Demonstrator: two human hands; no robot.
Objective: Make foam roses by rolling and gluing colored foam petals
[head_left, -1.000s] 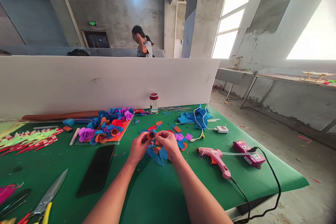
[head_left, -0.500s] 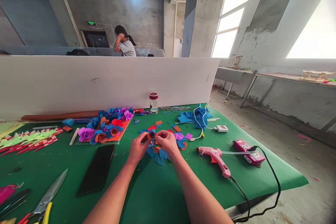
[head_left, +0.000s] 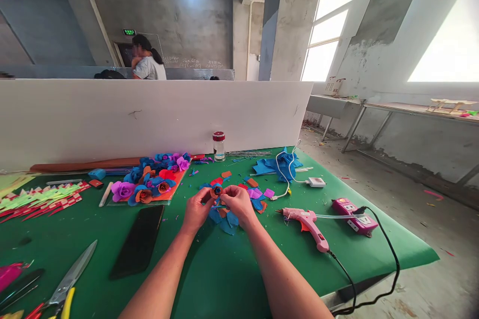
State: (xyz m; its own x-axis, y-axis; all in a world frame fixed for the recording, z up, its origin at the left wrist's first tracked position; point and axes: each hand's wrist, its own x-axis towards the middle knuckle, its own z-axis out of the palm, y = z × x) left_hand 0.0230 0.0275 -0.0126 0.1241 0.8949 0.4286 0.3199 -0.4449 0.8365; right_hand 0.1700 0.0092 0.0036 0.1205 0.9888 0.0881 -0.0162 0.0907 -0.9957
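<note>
A: Both your forearms run up from the lower edge and meet over the middle of the green tabletop (head_left: 224, 279). Your left hand (head_left: 195, 213) is curled, palm turned inward, with thumb and forefinger closed together at the top.

B: Your right hand (head_left: 239, 205) mirrors it: knuckles up, fingers bent, tips drawn in toward the left one. Between the two sets of fingertips you pinch a small paper flower (head_left: 216, 191), orange outside with a blue centre.

A: That flower sits just above and between your hands, raised off the tabletop and gripped from both sides. Directly under your hands lie loose cut petals (head_left: 226, 223), blue and orange, flat on the green surface.

B: The pile of finished flowers (head_left: 153, 179) lies to your left and farther back, near your left hand but apart from it. The black phone (head_left: 138, 241) lies flat just left of your left forearm.

A: On your right, the pink glue gun (head_left: 307, 222) lies on its side, nozzle toward your right hand, well apart from it. The pink power strip (head_left: 355, 217) lies just beyond the gun.

B: As for writing, the green sign (head_left: 129, 32) on the far wall carries characters too small to read. The pale panels on the power strip are too small to make out as well.
</note>
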